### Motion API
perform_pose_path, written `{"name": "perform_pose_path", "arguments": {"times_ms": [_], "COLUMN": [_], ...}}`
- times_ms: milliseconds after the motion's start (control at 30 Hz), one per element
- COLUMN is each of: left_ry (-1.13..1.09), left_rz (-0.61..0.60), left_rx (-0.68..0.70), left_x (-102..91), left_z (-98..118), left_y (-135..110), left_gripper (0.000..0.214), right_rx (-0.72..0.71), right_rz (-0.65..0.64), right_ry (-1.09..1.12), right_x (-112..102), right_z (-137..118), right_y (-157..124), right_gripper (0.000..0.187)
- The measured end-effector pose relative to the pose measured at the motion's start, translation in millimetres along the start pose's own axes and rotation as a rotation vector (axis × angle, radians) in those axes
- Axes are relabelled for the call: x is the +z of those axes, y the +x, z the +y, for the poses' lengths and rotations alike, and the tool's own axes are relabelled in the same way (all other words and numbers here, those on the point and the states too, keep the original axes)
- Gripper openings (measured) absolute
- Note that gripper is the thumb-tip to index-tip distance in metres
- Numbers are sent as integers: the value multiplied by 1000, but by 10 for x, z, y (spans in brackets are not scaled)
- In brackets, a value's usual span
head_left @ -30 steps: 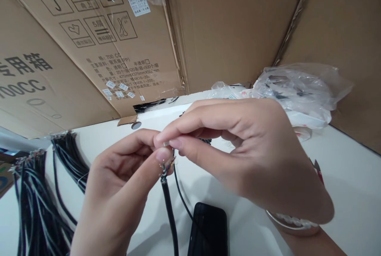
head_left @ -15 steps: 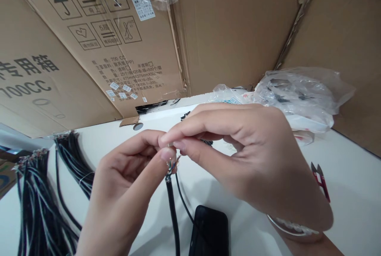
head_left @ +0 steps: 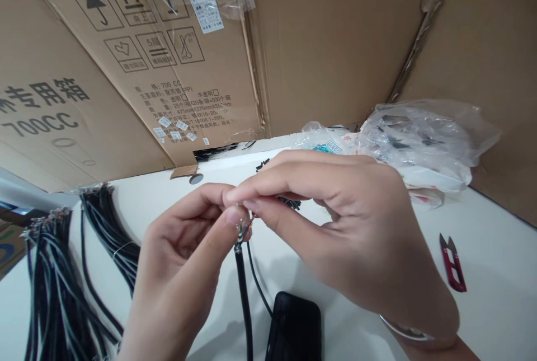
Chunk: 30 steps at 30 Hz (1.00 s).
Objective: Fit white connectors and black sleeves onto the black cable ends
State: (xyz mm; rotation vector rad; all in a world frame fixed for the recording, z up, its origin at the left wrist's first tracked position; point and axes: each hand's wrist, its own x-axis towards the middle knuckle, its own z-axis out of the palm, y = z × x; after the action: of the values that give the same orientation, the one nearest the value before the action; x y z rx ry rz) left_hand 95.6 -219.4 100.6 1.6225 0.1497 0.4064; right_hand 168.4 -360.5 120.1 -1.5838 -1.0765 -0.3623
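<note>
Our hands are both up close together over the table [head_left: 495, 310], fingertips practically touching. The left hand [head_left: 191, 254] has the frayed end of a black cable [head_left: 244, 305] gripped between thumb and fingers, and the right hand [head_left: 335, 221] is pinched thumb to finger on a pale bit [head_left: 238, 205], way too small for us to make out. So the cable's right in front of us, round and rubbery looking, hanging from our left thumb down to the bottom edge, with skinny multicoloured wires [head_left: 242, 230] splaying out of its top. Behind it a thinner black cord [head_left: 257, 280] curves down to a glossy, round-cornered phone [head_left: 296, 327]. Over on the left we've got two floppy bundles [head_left: 54, 288] [head_left: 109, 226] of black cable with scruffy stripped ends. Right side: red snips [head_left: 453, 266] with pointy metal blades, and crinkly clear plastic bags [head_left: 419, 137] against matte brown cardboard [head_left: 335, 42]. Our right wrist's wearing a smooth, shiny bangle [head_left: 405, 332], too.
</note>
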Motion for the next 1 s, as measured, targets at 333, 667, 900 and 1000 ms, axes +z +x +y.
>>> {"name": "perform_pose_path", "arguments": {"times_ms": [333,667,900,1000], "left_ry": [-20,12,-3,-30], "left_rz": [46,-2,-3,39], "left_rx": [17,49,3,2], "left_x": [-42,-67,-70,-51], "left_z": [39,61,89,120], "left_y": [-46,-49,-51,-76], "left_gripper": [14,15,14,16], "right_rx": [-97,141,110,77], "right_rz": [80,92,28,14], "right_ry": [-58,167,240,255], "right_x": [18,-8,9,12], "right_z": [-118,-37,-67,-66], "right_y": [-21,-47,-28,-27], "right_gripper": [15,14,18,17]}}
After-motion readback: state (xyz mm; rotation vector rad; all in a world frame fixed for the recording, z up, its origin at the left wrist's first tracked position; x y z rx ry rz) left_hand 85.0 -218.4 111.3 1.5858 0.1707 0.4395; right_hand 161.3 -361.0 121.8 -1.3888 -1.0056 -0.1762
